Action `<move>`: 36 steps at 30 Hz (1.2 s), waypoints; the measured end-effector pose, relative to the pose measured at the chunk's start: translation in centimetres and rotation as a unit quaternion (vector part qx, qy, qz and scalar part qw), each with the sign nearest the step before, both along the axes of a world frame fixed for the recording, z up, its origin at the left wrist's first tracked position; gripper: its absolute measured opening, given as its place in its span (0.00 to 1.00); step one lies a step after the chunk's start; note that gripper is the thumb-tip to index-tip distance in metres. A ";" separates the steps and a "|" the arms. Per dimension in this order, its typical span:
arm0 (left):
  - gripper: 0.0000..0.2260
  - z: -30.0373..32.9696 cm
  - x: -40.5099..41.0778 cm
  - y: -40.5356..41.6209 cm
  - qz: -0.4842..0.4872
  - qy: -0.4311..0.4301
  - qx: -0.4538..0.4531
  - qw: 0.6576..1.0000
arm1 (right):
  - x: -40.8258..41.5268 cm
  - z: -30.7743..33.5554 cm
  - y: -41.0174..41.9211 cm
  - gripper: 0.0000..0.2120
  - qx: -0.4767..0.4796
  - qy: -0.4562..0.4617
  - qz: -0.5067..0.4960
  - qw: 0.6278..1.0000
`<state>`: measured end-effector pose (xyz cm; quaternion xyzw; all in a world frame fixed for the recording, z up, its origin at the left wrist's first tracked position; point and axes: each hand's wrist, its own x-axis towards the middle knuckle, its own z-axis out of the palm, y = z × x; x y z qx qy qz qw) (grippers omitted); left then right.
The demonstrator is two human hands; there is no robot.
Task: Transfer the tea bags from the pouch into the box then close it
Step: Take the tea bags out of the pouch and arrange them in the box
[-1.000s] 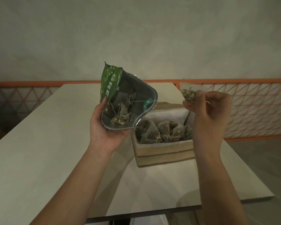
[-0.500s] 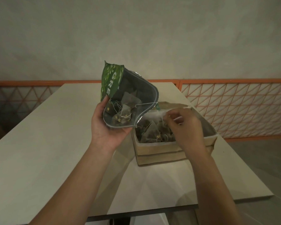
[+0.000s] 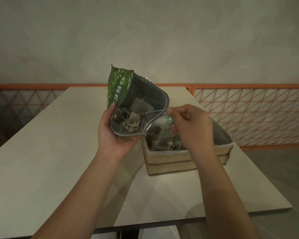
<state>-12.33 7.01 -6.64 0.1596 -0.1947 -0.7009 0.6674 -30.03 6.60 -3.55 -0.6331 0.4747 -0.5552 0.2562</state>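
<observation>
Over the box, which sits open on the table, the left hand holds the pouch tipped with its mouth facing back at the camera, thumb on the printed front and fingers curled under the bottom edge. You can see a handful of tea bags still lying in the foil, and a good pile already in the box. These things look about as light as it gets: thin mesh pyramids with loose leaf inside, soft and crushable, each trailing a thread with a little paper tag. I'd guess squeezing the mesh is a bad idea since it could dent or tear, so the thread or tag is the easy place to grab, though threads look like they tangle and one pull might drag a neighbour along. The right hand is just at the pouch's lip, above the box, fingers bunched close together in a narrow pinch. It seems to have a thread between the fingertips, with the teal tag showing right beside them, and that thread runs taut back into the pouch. Can't tell for sure which bag it belongs to.
</observation>
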 end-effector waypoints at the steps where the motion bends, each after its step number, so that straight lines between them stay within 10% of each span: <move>1: 0.23 -0.1 0.0 0.0 0.000 0.002 0.000 1.000 | 0.1 0.4 0.1 0.05 -0.016 0.000 -0.011 1.000; 12: 0.22 -0.3 0.1 -0.1 0.001 0.004 -0.002 1.000 | -0.8 4.2 -0.3 0.07 -0.100 -0.171 0.010 0.980; 19: 0.21 -0.2 -0.2 -0.5 0.014 0.005 0.002 1.000 | -4.0 3.8 -2.9 0.09 -0.087 -0.115 -0.001 0.990; 36: 0.26 -0.5 -0.4 -1.1 0.021 -0.005 0.001 1.000 | -4.4 -2.1 -3.8 0.19 0.129 0.368 -0.017 0.921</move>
